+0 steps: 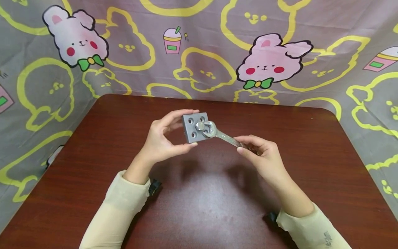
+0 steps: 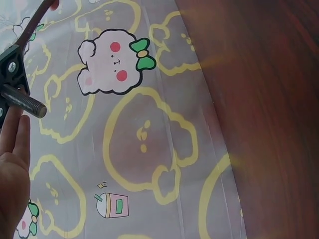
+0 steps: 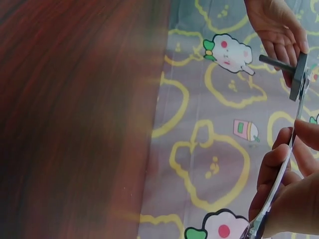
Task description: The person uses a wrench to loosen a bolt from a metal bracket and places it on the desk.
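Observation:
My left hand [image 1: 158, 138] grips a small grey square plate [image 1: 188, 126] by its edges, thumb below and fingers above, well over the table. Round holes show near the plate's corners. A bolt passes through the plate: its shiny head [image 1: 200, 126] faces me, and its long threaded shank [image 2: 27, 102] sticks out the far side. In my right hand [image 1: 264, 154] is a silver wrench [image 1: 228, 138], pinched along its handle between thumb and fingers. The wrench's head overlaps the plate, right beside the bolt head in the head view.
Below both hands lies a dark red-brown wooden table [image 1: 199, 207] with rounded far corners. A patterned cloth [image 1: 205, 34] with cartoon rabbits hangs behind it and along the sides. Black wrist pieces [image 1: 154, 186] show beside the cream sleeves [image 1: 109, 211].

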The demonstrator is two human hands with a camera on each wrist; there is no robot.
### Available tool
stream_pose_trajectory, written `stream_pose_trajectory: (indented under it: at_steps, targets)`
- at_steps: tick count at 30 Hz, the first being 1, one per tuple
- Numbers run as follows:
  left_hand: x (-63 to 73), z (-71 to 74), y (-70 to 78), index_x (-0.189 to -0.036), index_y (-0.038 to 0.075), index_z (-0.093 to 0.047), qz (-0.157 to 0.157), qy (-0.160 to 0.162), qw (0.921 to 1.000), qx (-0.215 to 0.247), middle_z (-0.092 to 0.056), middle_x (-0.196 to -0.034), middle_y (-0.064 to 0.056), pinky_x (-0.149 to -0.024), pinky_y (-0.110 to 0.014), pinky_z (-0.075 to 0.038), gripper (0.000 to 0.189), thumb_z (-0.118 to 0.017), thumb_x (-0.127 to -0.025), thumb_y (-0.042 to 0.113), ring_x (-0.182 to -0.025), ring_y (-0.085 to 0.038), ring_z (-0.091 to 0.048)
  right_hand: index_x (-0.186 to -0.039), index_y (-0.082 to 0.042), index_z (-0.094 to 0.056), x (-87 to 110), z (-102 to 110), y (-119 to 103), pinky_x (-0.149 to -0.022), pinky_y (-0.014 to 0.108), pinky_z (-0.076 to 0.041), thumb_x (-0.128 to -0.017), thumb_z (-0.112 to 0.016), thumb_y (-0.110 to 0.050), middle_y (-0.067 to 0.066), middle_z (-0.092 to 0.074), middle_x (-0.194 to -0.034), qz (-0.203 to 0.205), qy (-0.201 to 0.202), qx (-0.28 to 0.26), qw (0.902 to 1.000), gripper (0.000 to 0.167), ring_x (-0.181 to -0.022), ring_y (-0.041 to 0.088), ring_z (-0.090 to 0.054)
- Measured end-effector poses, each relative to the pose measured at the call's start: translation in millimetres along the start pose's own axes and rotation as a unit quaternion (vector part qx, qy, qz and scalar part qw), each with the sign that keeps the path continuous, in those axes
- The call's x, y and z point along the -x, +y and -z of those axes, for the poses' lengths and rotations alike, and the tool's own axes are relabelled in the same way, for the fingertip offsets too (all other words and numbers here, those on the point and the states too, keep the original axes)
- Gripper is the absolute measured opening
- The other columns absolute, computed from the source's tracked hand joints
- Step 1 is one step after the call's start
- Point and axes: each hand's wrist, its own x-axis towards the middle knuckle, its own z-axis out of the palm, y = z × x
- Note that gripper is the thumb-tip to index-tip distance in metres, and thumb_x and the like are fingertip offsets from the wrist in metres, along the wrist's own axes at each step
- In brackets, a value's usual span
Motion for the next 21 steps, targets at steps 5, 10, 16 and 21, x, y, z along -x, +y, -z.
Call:
stream_pose_trajectory:
  at_steps: [5, 10, 16, 21]
  targets:
    - [-0.1, -1.4, -0.4, -0.129, -0.008, -0.056, 0.001, -0.010, 0.9999, -0.002, -0.065, -0.127, -0.024, -0.092, -0.035, -0.059, 0.075, -0.086, -0.060, -0.009, -0.113, -0.017, -0.066, -0.113, 0.000, -0.071, -4.8, -5.3, -1.1, -0.065, 0.020, -0.050, -0.088, -0.070, -0.001, -0.007, -0.070, -0.089, 0.008, -0.009, 0.004, 0.9999, 0.025, -0.076, 0.008, -0.059]
    - [0.0, -1.0, -1.3, -0.130, -0.009, -0.055, 0.007, -0.016, 0.9998, 0.003, -0.065, -0.126, -0.024, -0.092, -0.035, -0.058, 0.075, -0.085, -0.061, -0.009, -0.114, -0.017, -0.066, -0.111, -0.001, -0.072, -11.1, -5.9, -2.5, -0.061, 0.022, -0.047, -0.088, -0.069, 0.001, -0.008, -0.068, -0.086, 0.021, -0.019, 0.006, 0.9996, 0.024, -0.072, 0.010, -0.055]
    - [0.3, 2.9, 2.6, -0.130, -0.007, -0.056, 0.045, -0.045, 0.9977, 0.022, -0.066, -0.125, -0.024, -0.093, -0.033, -0.058, 0.073, -0.083, -0.063, -0.010, -0.108, -0.016, -0.070, -0.110, 0.001, -0.073, -20.9, 2.0, -1.1, -0.054, 0.025, -0.040, -0.087, -0.068, 0.006, -0.010, -0.066, -0.086, 0.070, -0.059, 0.011, 0.9957, 0.024, -0.067, 0.013, -0.049]
    - [0.9, 3.2, 8.2, -0.132, -0.008, -0.055, 0.074, -0.085, 0.9918, 0.059, -0.066, -0.124, -0.025, -0.094, -0.034, -0.058, 0.070, -0.078, -0.066, -0.010, -0.107, -0.019, -0.070, -0.111, 0.003, -0.072, -36.2, 15.5, 0.4, -0.056, 0.025, -0.040, -0.087, -0.067, 0.007, -0.002, -0.068, -0.091, 0.102, -0.130, -0.009, 0.9862, 0.025, -0.071, 0.013, -0.049]
